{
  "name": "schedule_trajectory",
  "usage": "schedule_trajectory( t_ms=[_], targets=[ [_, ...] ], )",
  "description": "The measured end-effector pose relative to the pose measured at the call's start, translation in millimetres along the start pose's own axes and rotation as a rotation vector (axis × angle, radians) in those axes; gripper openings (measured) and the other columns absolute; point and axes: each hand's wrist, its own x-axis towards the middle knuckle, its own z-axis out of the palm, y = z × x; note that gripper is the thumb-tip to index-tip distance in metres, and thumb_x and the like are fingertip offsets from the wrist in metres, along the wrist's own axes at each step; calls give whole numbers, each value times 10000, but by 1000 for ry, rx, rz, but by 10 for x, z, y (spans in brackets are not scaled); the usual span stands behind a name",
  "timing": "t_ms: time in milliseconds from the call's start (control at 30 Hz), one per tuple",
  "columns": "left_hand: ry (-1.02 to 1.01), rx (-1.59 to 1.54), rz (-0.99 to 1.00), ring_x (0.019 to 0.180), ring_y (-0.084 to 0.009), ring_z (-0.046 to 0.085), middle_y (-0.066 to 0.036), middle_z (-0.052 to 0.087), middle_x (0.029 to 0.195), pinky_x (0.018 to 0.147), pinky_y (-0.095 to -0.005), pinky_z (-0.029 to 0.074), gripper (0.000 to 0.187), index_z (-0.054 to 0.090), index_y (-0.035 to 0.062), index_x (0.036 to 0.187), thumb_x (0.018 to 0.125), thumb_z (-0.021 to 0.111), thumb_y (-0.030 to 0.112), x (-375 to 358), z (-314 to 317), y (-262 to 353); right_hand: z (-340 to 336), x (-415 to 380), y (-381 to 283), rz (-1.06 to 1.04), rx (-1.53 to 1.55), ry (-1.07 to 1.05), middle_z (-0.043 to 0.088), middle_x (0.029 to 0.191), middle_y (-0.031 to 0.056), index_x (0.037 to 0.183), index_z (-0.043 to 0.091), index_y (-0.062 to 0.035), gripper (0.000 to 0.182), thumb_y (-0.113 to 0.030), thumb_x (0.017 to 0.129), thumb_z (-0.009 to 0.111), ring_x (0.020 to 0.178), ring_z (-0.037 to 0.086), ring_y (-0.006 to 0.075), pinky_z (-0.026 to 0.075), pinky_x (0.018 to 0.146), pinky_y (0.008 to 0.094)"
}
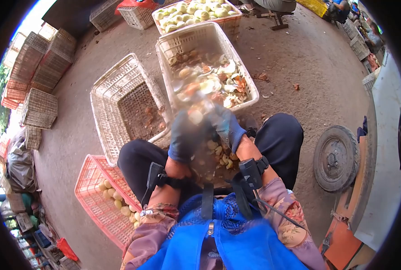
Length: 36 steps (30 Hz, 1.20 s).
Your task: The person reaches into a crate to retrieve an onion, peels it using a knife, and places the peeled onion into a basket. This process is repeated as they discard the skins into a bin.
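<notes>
My left hand (183, 136), in a blue-grey work glove, is closed around a pale onion (195, 117) above the near rim of a white crate. Beside it, my right hand (227, 126), in a similar glove, has its fingers bent in toward the onion. A blurry patch covers the fingertips, so whatever the right hand grips cannot be made out. Onion skins and cut pieces (229, 85) fill much of the white crate (250, 96) in front of me. Below my hands, between my knees, lie more pale pieces (225, 157).
A white crate (102, 108) with a few scraps stands tilted at left. Nearer is a pink crate (90, 180) with several onions (115, 195). Peeled onions (191, 13) heap another crate at the back. A wheel (337, 159) lies at right; stacked crates (54, 60) stand far left.
</notes>
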Motion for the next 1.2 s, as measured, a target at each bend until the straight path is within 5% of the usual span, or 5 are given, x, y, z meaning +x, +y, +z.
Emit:
schedule_trajectory(
  t_ms=[500, 700, 900, 967, 1200],
  targets=[
    [40, -816, -246, 1058, -283, 645, -107, 675, 1103, 946, -474, 499, 350, 588, 97, 1218, 975, 592, 349, 110, 58, -240, -138, 267, -562, 567, 370, 187, 632, 873, 88, 1021, 589, -49, 200, -193, 1032, 451, 707, 584, 162, 513, 630, 334],
    [176, 8, 57, 1023, -242, 611, -70, 632, 1155, 901, -351, 497, 368, 565, 98, 1263, 988, 596, 340, 127, 202, -490, 210, 93, -147, 349, 889, 22, 680, 761, 1, 1042, 689, -32, 202, -196, 926, 671, 660, 590, 50, 449, 501, 216],
    [-53, -538, -141, 966, -157, 595, -68, 618, 1128, 844, -284, 494, 245, 580, 40, 1196, 975, 565, 145, 42, 30, -469, -78, 56, -745, 93, -300, -44, 657, 941, 185, 1039, 611, -36, 240, -243, 958, 520, 839, 646, 341, 525, 732, 411],
    [-182, 239, -8, 984, -193, 611, -75, 637, 1117, 856, -291, 506, 248, 603, 30, 1156, 971, 584, 194, 63, -4, -458, -54, 59, -740, 96, -278, -86, 654, 977, 212, 1064, 608, -26, 269, -251, 943, 524, 876, 644, 383, 523, 765, 445],
    [121, -1639, -723, 954, -232, 627, -110, 641, 1061, 872, -361, 530, 263, 593, 43, 1153, 1014, 518, 253, 92, -159, -265, -82, -50, -949, -71, -572, 79, 655, 957, 267, 1131, 630, -37, 305, -271, 1004, 481, 887, 634, 430, 523, 729, 447]
  ],
)
